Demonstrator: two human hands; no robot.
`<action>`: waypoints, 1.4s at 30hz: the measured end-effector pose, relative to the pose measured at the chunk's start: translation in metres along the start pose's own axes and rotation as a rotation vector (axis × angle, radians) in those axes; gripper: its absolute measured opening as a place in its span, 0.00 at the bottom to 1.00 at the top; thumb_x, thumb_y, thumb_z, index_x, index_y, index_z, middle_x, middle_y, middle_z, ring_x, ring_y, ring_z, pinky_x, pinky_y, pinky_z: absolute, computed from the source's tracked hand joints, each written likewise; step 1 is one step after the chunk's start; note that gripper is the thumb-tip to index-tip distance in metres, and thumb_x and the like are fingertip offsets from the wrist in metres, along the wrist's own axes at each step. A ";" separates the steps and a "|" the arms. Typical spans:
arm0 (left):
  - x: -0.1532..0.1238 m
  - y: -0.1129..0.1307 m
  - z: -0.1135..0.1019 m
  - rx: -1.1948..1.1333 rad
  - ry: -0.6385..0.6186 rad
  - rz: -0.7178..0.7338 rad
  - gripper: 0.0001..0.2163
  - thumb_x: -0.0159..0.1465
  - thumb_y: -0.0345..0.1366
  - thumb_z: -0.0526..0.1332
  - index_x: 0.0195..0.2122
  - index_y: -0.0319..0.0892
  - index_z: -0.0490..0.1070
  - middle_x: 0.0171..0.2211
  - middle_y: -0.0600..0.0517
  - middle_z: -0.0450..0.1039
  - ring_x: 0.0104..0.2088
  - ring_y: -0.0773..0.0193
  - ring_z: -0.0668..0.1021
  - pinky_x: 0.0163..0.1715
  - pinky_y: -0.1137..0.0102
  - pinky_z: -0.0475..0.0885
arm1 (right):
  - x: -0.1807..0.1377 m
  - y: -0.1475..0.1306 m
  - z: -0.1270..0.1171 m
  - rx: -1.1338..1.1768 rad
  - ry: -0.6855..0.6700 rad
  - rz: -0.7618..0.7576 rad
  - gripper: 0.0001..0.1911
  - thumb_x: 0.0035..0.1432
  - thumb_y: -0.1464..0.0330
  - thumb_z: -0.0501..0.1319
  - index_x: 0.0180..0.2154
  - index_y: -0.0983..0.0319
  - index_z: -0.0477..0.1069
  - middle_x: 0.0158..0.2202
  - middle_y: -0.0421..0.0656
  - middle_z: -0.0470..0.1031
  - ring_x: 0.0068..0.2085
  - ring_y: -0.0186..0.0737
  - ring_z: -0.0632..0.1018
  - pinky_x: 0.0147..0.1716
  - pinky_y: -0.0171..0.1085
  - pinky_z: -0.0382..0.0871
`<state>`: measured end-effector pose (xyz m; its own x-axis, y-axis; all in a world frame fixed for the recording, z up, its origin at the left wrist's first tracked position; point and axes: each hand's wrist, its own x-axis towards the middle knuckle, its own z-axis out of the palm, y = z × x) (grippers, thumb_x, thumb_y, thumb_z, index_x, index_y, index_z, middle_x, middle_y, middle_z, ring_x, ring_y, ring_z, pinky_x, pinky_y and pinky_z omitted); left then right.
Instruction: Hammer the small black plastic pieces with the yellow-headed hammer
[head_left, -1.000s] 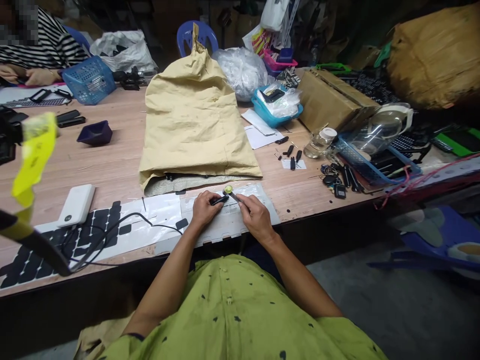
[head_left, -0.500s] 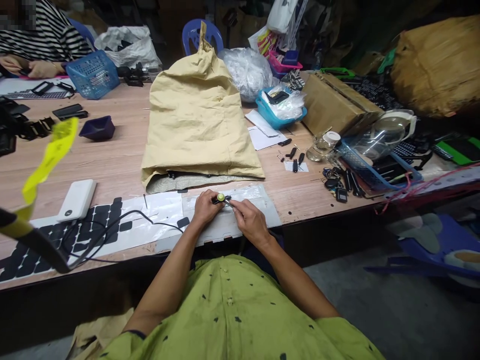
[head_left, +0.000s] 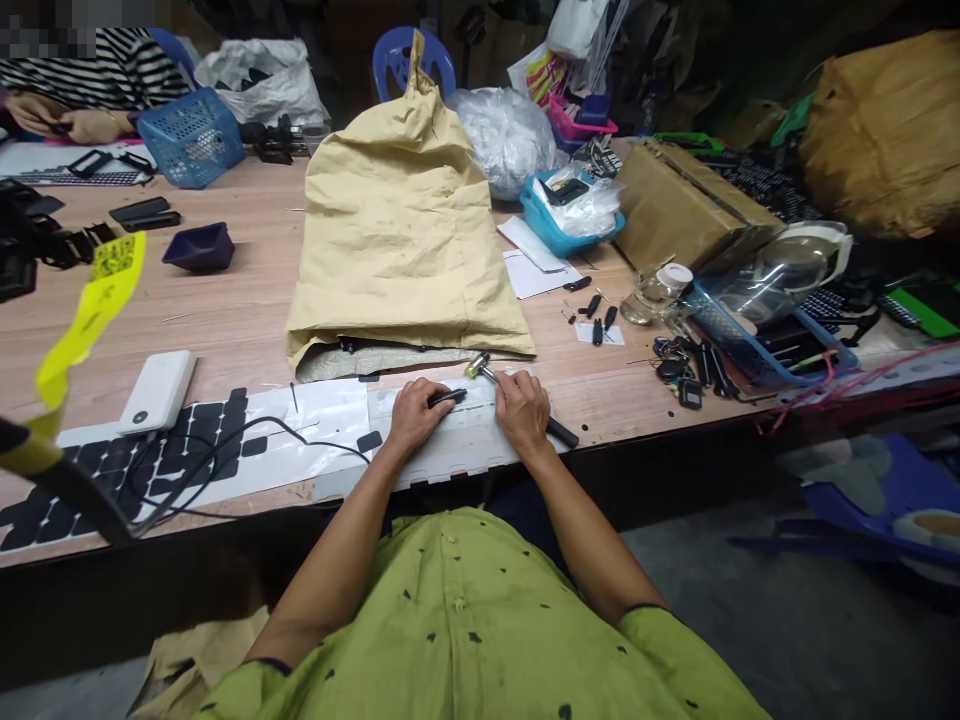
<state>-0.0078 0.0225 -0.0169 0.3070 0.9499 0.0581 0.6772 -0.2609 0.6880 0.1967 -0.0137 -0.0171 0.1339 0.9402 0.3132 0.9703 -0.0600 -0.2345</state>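
My left hand [head_left: 417, 412] pinches a small black part [head_left: 448, 397] against a white plastic sheet [head_left: 465, 430] at the table's near edge. My right hand [head_left: 523, 408] is closed round a small hammer [head_left: 487, 372]; its yellowish head points up and left, and its black handle end sticks out to the right past my palm. The hammer head hovers a little right of and beyond the black part, apart from it.
A tall tan cloth sack [head_left: 409, 220] stands just behind my hands. Left lie a white power bank [head_left: 157, 390], black cable and keyboard-key sheets [head_left: 150, 460]. Right are small black parts [head_left: 596, 310], a glass jar [head_left: 656, 292] and a blue basket [head_left: 757, 330]. A person in stripes [head_left: 90, 85] works at far left.
The hammer head was down on the black part half a second ago; now my right hand has swung it up and to the right. My left hand stays put.
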 end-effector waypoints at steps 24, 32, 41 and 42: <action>-0.106 0.023 0.012 0.284 -0.317 0.561 0.09 0.64 0.37 0.66 0.46 0.49 0.79 0.66 0.45 0.66 0.63 0.46 0.66 0.60 0.50 0.66 | -0.002 -0.008 0.006 -0.051 -0.033 0.008 0.17 0.68 0.70 0.55 0.54 0.56 0.76 0.41 0.49 0.71 0.44 0.48 0.67 0.39 0.40 0.58; -0.035 0.018 -0.013 0.136 0.058 0.187 0.10 0.68 0.37 0.57 0.41 0.45 0.78 0.43 0.45 0.78 0.47 0.50 0.75 0.52 0.53 0.70 | -0.001 -0.008 0.006 -0.044 -0.017 -0.004 0.16 0.68 0.69 0.55 0.53 0.57 0.76 0.40 0.49 0.72 0.43 0.48 0.67 0.38 0.40 0.57; 0.068 -0.010 -0.035 0.289 0.290 -0.268 0.11 0.65 0.32 0.56 0.42 0.43 0.78 0.42 0.38 0.75 0.49 0.38 0.72 0.49 0.48 0.68 | -0.001 -0.011 0.003 -0.041 -0.018 -0.007 0.15 0.68 0.69 0.55 0.51 0.56 0.77 0.40 0.48 0.72 0.43 0.48 0.68 0.38 0.40 0.57; 0.071 -0.009 -0.034 0.282 0.303 -0.272 0.12 0.65 0.33 0.56 0.43 0.43 0.77 0.42 0.38 0.76 0.49 0.38 0.72 0.49 0.48 0.68 | -0.001 -0.012 0.003 -0.042 -0.021 -0.005 0.15 0.68 0.69 0.55 0.51 0.56 0.77 0.40 0.48 0.72 0.43 0.48 0.68 0.38 0.40 0.57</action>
<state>-0.0149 0.0984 0.0053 -0.0854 0.9865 0.1399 0.8732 0.0065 0.4873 0.1846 -0.0131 -0.0176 0.1252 0.9473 0.2948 0.9787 -0.0691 -0.1935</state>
